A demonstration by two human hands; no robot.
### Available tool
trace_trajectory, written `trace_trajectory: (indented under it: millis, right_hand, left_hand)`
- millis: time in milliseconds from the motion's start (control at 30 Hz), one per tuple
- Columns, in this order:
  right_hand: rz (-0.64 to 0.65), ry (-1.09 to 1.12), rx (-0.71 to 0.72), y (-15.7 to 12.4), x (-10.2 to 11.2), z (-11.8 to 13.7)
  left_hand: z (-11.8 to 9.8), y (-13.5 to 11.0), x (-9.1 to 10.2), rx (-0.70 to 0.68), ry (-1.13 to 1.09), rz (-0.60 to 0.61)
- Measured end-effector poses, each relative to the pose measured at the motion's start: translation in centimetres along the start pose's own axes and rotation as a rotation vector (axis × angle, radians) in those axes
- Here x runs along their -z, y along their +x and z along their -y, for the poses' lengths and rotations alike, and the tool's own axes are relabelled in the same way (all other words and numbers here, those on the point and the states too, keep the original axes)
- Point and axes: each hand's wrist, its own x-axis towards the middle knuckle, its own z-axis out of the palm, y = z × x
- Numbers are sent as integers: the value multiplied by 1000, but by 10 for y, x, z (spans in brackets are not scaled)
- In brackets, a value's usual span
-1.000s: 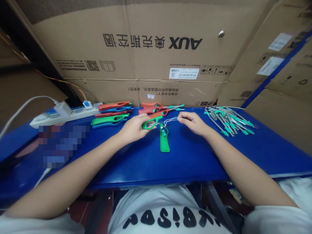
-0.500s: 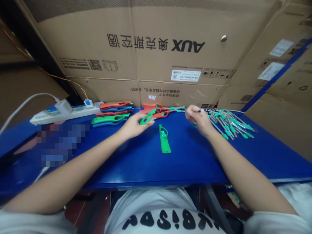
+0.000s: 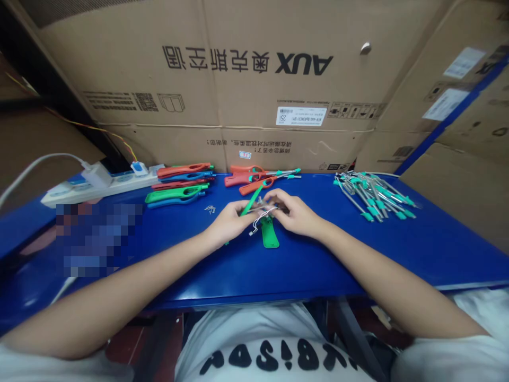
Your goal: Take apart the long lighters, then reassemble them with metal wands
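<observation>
My left hand is closed on a green lighter shell half, which tilts up between thumb and fingers. Right beside it, my right hand pinches a small part with thin white wires; the fingers partly hide it. The two hands nearly meet over another green lighter shell half that lies on the blue table, its upper end covered by the hands and wires.
Orange-red lighters with metal tubes lie at the back. Stacked coloured lighter bodies sit left of them, near a white power strip. Metal tubes with teal pieces are piled at right. Cardboard walls the table's back.
My right hand has come left from near the tube pile, bringing the wired part over the shell half on the table. My left hand has moved slightly nearer me, still holding its green shell half.
</observation>
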Motion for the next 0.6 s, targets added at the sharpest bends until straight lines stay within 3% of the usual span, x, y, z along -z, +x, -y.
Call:
trace_trajectory:
  millis: [133,267,433,600]
  right_hand:
    - [-26,-126,17,-1,6,-2]
    - [51,-271,-62,-2,9,-1]
    - [188,-424,-133,-2,3,6]
    - [181,-471,-142,0,-3,2]
  left_hand:
    - [13,1,2,-223,281,-19]
    - [22,0,2,-283,563,-11]
    - [23,1,3,-302,588,12]
    - [18,0,4,-253,560,57]
